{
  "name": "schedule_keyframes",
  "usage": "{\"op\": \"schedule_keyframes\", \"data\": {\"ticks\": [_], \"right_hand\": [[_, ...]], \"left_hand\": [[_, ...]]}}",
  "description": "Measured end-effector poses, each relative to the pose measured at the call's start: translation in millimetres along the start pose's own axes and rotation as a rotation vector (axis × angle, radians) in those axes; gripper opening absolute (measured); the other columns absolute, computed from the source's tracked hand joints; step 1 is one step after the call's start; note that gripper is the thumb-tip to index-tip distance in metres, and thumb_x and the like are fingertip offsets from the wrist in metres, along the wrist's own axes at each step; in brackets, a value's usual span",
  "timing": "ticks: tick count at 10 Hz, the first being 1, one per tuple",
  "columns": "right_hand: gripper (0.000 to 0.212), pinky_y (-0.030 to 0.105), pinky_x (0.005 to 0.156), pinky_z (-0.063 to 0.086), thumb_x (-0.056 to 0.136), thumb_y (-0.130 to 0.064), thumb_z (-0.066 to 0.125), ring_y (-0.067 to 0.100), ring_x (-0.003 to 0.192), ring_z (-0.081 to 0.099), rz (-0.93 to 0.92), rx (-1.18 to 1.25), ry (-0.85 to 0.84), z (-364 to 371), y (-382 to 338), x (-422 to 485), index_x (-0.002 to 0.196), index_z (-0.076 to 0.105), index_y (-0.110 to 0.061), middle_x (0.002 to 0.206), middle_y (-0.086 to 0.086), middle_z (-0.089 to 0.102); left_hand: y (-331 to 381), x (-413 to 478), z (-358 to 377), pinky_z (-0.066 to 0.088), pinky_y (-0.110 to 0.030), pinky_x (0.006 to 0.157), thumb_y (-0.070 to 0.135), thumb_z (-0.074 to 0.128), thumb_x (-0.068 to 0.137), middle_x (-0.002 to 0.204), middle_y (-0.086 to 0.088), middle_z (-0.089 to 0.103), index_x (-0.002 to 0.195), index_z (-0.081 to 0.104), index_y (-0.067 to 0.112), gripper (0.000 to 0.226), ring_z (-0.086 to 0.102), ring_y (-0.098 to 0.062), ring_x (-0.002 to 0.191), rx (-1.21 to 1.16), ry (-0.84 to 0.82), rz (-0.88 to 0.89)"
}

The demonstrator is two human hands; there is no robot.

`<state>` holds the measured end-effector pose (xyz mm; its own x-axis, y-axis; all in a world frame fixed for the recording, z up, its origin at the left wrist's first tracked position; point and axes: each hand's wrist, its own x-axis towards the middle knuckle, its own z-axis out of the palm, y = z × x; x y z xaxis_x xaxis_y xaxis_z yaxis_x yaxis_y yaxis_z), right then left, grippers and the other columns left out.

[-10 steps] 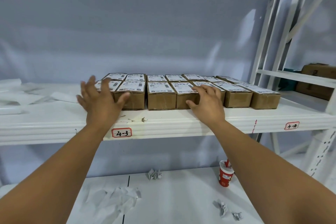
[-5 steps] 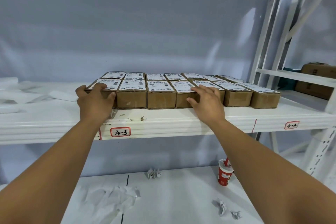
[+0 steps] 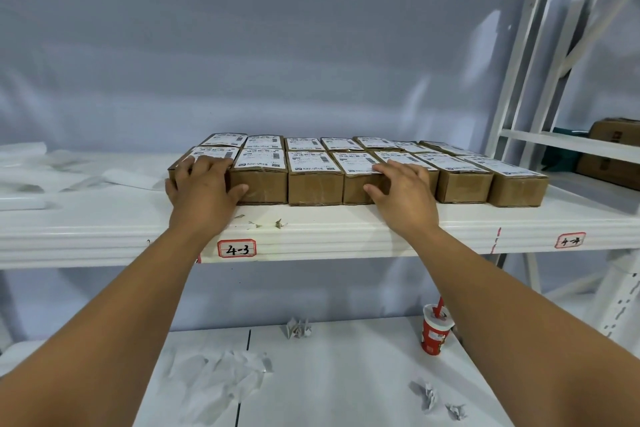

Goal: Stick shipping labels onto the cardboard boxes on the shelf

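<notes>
Brown cardboard boxes [image 3: 313, 184] — two rows on the white shelf [image 3: 311, 236], each topped with a white shipping label [image 3: 311, 160]. Front row: seven boxes, set side by side and touching. Back row: seven labelled tops can be made out, though the rightmost are foreshortened and the count there is uncertain; their sides are hidden behind the front row.

Hands — two. Left hand [image 3: 204, 184] lies flat, fingers spread over the front-left box, thumb against the neighbouring box's face; it grips nothing. Right hand [image 3: 403, 189] lies open on the fourth and fifth front boxes, fingertips on the labels, thumb on the cardboard face; nothing held.

Shelf-edge tags: two — one reads "4-3" [image 3: 237, 248], the other [image 3: 569, 240] is hard to read.

Lower surface: one red paper cup [image 3: 434, 331] with straw; four crumpled paper scraps [image 3: 214, 378]. Label print is too small to read. Further brown cartons [image 3: 613, 149] at right are cut off by the frame.
</notes>
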<state>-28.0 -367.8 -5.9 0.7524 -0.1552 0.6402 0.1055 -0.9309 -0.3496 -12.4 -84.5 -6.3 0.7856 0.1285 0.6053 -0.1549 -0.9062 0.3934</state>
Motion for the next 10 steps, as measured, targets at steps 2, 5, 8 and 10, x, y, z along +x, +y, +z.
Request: {"op": "schedule_keyframes", "data": {"ticks": [2, 5, 8, 10], "right_hand": [[0.045, 0.026, 0.106, 0.025, 0.091, -0.041, 0.057, 0.020, 0.133, 0.024, 0.004, 0.011, 0.003, 0.1, 0.5, 0.4, 0.134, 0.052, -0.027, 0.144, -0.006, 0.045], [0.045, 0.026, 0.106, 0.024, 0.091, -0.040, 0.058, 0.022, 0.133, 0.025, -0.002, 0.007, 0.011, 0.5, 1.3, -0.1, 0.133, 0.053, -0.025, 0.144, -0.004, 0.045], [0.043, 0.032, 0.104, 0.030, 0.092, -0.032, 0.055, 0.025, 0.127, 0.031, 0.026, 0.014, 0.126, -1.6, -7.6, -9.2, 0.133, 0.051, -0.021, 0.132, 0.004, 0.049], [0.041, 0.038, 0.085, 0.045, 0.091, -0.015, 0.051, 0.028, 0.120, 0.042, 0.156, 0.087, 0.086, -4.8, -22.4, -28.0, 0.132, 0.048, -0.020, 0.133, 0.009, 0.038]], "left_hand": [[2.0, 0.6, 0.8, 0.020, -0.055, 0.109, 0.037, 0.058, 0.090, 0.133, -0.009, 0.045, 0.132, 0.051, 0.018, 0.046, 0.025, -0.034, 0.131, 0.025, 0.023, 0.010], [-0.3, 0.2, 6.4, 0.027, -0.045, 0.102, 0.018, 0.065, 0.085, 0.120, -0.019, 0.055, 0.120, 0.058, 0.007, 0.038, 0.045, -0.037, 0.117, 0.011, 0.179, 0.131], [3.5, -8.9, 0.6, 0.042, -0.045, 0.088, 0.002, 0.058, 0.085, 0.105, -0.021, 0.060, 0.105, 0.064, 0.000, 0.021, 0.053, -0.039, 0.100, -0.102, 0.271, 0.264], [15.4, -17.2, -5.1, 0.044, -0.042, 0.067, 0.000, 0.052, 0.082, 0.101, -0.017, 0.061, 0.106, 0.061, 0.004, 0.026, 0.053, -0.038, 0.094, 0.226, 0.183, 0.252]]}}
